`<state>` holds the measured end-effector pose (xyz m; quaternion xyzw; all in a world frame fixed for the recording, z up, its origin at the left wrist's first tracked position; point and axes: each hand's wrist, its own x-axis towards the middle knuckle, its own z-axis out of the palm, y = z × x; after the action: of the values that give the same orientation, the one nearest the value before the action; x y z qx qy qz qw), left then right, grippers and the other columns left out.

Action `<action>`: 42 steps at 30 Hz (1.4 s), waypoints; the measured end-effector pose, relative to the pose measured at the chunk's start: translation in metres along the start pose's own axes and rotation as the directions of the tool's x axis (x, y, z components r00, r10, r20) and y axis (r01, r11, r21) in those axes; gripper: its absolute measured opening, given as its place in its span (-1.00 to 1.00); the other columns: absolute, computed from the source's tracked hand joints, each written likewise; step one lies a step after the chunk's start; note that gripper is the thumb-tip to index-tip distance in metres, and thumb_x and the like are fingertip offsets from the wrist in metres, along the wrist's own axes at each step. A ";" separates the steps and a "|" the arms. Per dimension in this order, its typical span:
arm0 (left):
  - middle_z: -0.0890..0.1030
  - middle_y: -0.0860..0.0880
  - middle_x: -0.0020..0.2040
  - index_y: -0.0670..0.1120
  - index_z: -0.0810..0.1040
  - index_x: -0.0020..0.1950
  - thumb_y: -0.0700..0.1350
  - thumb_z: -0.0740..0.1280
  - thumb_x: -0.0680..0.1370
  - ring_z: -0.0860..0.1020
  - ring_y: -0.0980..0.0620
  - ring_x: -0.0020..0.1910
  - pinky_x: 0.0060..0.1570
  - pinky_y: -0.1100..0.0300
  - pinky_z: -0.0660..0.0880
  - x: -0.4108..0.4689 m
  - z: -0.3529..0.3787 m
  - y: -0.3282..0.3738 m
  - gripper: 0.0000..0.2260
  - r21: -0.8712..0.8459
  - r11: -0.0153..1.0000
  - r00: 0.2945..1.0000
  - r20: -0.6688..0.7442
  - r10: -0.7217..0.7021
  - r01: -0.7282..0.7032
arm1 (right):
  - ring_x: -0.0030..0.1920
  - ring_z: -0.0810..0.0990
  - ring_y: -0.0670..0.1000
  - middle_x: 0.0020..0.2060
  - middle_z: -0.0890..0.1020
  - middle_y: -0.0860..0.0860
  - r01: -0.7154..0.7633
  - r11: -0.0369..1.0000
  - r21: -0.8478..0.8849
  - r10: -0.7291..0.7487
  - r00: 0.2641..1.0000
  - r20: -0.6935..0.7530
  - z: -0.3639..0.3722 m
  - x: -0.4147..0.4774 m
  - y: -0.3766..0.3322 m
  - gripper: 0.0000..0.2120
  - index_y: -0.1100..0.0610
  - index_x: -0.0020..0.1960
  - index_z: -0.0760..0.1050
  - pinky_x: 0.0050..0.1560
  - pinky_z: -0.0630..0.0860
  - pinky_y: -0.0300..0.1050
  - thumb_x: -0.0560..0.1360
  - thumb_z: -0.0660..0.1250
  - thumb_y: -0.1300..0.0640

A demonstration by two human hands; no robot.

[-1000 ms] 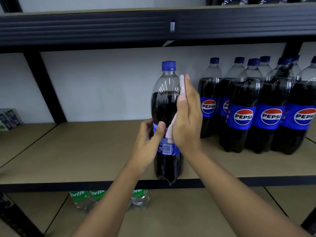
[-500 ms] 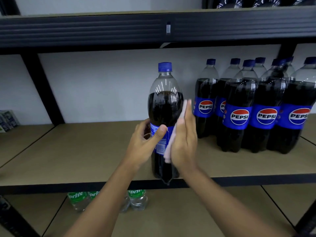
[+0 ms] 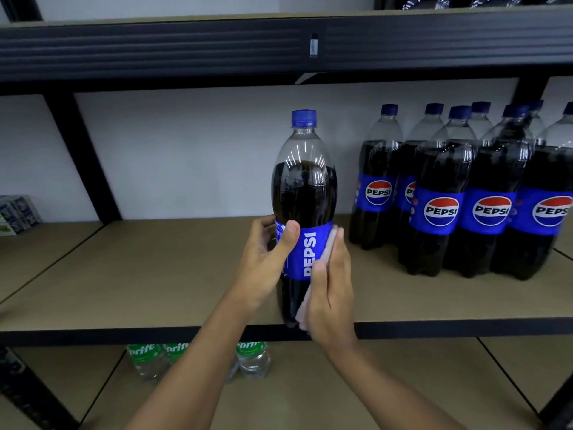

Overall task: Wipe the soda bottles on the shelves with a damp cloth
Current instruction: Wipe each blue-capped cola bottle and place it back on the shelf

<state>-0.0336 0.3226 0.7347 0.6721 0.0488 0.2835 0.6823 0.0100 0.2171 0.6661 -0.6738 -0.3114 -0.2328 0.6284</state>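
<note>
Left hand (image 3: 266, 262) grips the Pepsi bottle (image 3: 305, 187) at the label band, thumb across the front and fingers curled behind. The bottle is upright at the front edge of the shelf (image 3: 155, 274). Judged full: heavy, stiff, and slippery once damp, so hold it at the label. The cloth (image 3: 303, 310) lies on its 3 o'clock side, pressed flat by the straight-fingered right hand (image 3: 331, 290). The remaining bottles (image 3: 465, 197) stand at 3 o'clock.

At front edge of middle shelf (image 3: 155, 274): single bottle (image 3: 304, 193), upright. left hand (image 3: 266, 259) on its left side, right hand (image 3: 330, 287) on its right, cloth (image 3: 331, 240) between right hand and bottle. bottle group (image 3: 465, 197) further right, nearer back wall. boxes (image 3: 18, 212) far left. Sprite bottles (image 3: 198, 358) on lower shelf (image 3: 310, 398), below and left.
</note>
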 end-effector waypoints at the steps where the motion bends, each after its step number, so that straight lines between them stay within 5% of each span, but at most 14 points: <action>1: 0.68 0.00 0.18 -0.03 0.50 0.26 0.23 0.40 0.45 0.67 0.11 0.17 0.01 0.28 0.58 -0.001 0.000 0.001 -0.50 0.002 1.000 1.000 0.002 0.003 -0.003 | 0.61 0.15 -0.13 0.57 0.14 -0.34 -0.038 0.999 0.014 0.038 0.999 -0.007 0.000 -0.004 0.001 -0.53 -0.51 0.54 -0.11 0.58 0.21 0.13 0.69 -0.06 -0.20; 5: 0.70 0.03 0.09 -0.04 0.52 0.22 0.26 0.40 0.46 0.68 0.13 0.08 -0.07 0.31 0.58 -0.003 0.001 0.003 -0.51 0.025 1.000 1.000 -0.011 0.006 -0.006 | 0.52 0.18 -0.35 0.43 0.18 -0.58 -0.056 0.995 0.083 0.058 0.998 -0.029 0.000 0.018 -0.021 -0.56 -0.32 0.56 0.00 0.51 0.18 -0.29 0.72 -0.02 -0.10; 7: 0.71 0.10 0.05 -0.01 0.53 0.20 0.33 0.41 0.49 0.67 0.13 0.08 -0.06 0.29 0.58 -0.003 -0.001 0.004 -0.51 0.047 0.999 1.000 -0.016 0.007 -0.007 | 0.53 0.15 -0.37 0.46 0.16 -0.51 -0.009 0.993 0.119 0.013 0.999 -0.037 -0.004 0.047 -0.041 -0.57 -0.24 0.57 0.03 0.46 0.11 -0.43 0.75 -0.01 0.03; 11: 0.72 0.06 0.08 0.00 0.57 0.19 0.31 0.36 0.54 0.67 0.14 0.11 0.07 0.25 0.57 -0.006 -0.003 0.004 -0.57 0.064 0.998 1.000 0.005 0.008 -0.008 | 0.53 0.25 -0.24 0.55 0.33 -0.16 0.023 0.986 0.164 -0.017 0.999 -0.034 -0.010 0.097 -0.077 -0.55 -0.02 0.62 0.21 0.52 0.20 -0.29 0.73 0.01 0.08; 14: 0.71 -0.03 0.12 -0.06 0.58 0.23 0.27 0.28 0.49 0.67 0.09 0.12 0.09 0.27 0.57 -0.010 -0.003 0.007 -0.50 0.063 0.998 0.999 0.040 0.002 -0.004 | 0.57 0.20 -0.22 0.56 0.29 -0.16 0.077 0.989 0.129 -0.069 0.995 -0.069 -0.007 0.089 -0.073 -0.55 0.06 0.62 0.21 0.55 0.15 -0.28 0.75 0.02 0.13; 18: 0.70 0.03 0.15 -0.02 0.53 0.32 0.30 0.30 0.44 0.68 0.21 0.05 -0.06 0.41 0.55 -0.010 -0.002 0.009 -0.43 0.027 0.999 0.999 0.040 -0.028 0.027 | 0.61 0.07 -0.21 0.56 0.07 -0.40 0.078 0.996 0.030 -0.076 0.995 -0.059 0.001 0.039 -0.034 -0.53 -0.24 0.61 -0.09 0.58 0.05 -0.27 0.74 -0.06 -0.05; 21: 0.63 0.09 0.23 0.08 0.43 0.30 0.33 0.45 0.41 0.64 0.27 0.12 0.02 0.36 0.56 -0.009 0.002 0.008 -0.42 0.072 0.997 1.000 0.018 0.004 -0.005 | 0.60 0.10 -0.21 0.54 0.09 -0.46 -0.019 0.999 0.036 0.020 1.000 -0.017 0.001 0.006 -0.010 -0.56 -0.38 0.56 -0.05 0.59 0.11 -0.14 0.71 -0.08 -0.18; 24: 0.62 0.06 0.23 0.05 0.43 0.20 0.21 0.46 0.37 0.63 0.25 0.14 0.05 0.31 0.57 -0.006 0.002 0.005 -0.50 0.100 0.994 0.999 -0.026 0.035 -0.032 | 0.60 0.10 -0.21 0.55 0.12 -0.41 -0.081 0.995 0.065 0.080 0.997 0.014 -0.001 0.000 -0.007 -0.58 -0.32 0.54 -0.01 0.59 0.11 -0.09 0.70 -0.08 -0.14; 27: 0.67 -0.02 0.20 -0.06 0.48 0.23 0.18 0.45 0.41 0.65 0.11 0.18 0.11 0.21 0.56 -0.002 -0.002 0.003 -0.50 0.064 0.998 1.000 0.000 0.011 -0.011 | 0.58 0.11 -0.26 0.55 0.17 -0.35 -0.038 0.995 0.096 0.038 0.999 0.003 -0.004 0.026 -0.031 -0.57 -0.27 0.55 -0.01 0.57 0.09 -0.25 0.73 -0.03 -0.01; 30: 0.65 -0.08 0.21 -0.07 0.56 0.22 0.37 0.44 0.46 0.64 0.06 0.19 0.10 0.27 0.54 -0.001 -0.011 0.001 -0.41 0.120 0.993 0.999 0.031 0.006 -0.010 | 0.56 0.17 -0.26 0.56 0.26 -0.22 0.023 0.990 0.137 -0.021 1.000 -0.020 -0.010 0.073 -0.065 -0.56 -0.14 0.60 0.08 0.54 0.11 -0.30 0.75 0.01 0.08; 33: 0.65 -0.08 0.24 -0.03 0.64 0.20 0.44 0.29 0.50 0.63 0.01 0.24 0.31 0.05 0.53 0.000 -0.017 -0.001 -0.41 0.161 0.987 0.996 0.079 -0.028 0.015 | 0.50 0.27 -0.29 0.51 0.37 -0.16 0.056 0.985 0.162 -0.055 0.998 -0.010 -0.012 0.106 -0.083 -0.57 0.03 0.60 0.29 0.49 0.20 -0.33 0.74 0.06 0.11; 37: 0.67 0.03 0.27 -0.01 0.54 0.37 0.41 0.27 0.54 0.60 0.07 0.32 0.42 -0.02 0.46 -0.003 -0.014 -0.003 -0.40 0.070 0.995 0.993 0.095 -0.075 0.069 | 0.60 0.15 -0.17 0.60 0.24 -0.08 0.148 0.989 0.023 -0.145 0.986 -0.084 -0.002 0.084 -0.063 -0.53 0.14 0.63 0.20 0.54 0.09 -0.32 0.74 -0.01 0.07; 42: 0.64 0.06 0.28 0.09 0.41 0.35 0.32 0.47 0.34 0.63 0.12 0.25 0.16 0.19 0.57 -0.002 -0.009 -0.008 -0.34 0.080 0.997 0.998 0.056 -0.008 0.004 | 0.64 0.05 -0.11 0.62 0.03 -0.31 0.102 0.994 -0.037 -0.102 0.995 0.014 0.004 0.003 -0.004 -0.51 -0.27 0.64 -0.11 0.59 0.05 -0.21 0.73 -0.12 -0.16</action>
<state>-0.0368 0.3297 0.7254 0.7065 0.0429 0.2604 0.6566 0.0092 0.2213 0.6709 -0.6702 -0.3448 -0.2663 0.6009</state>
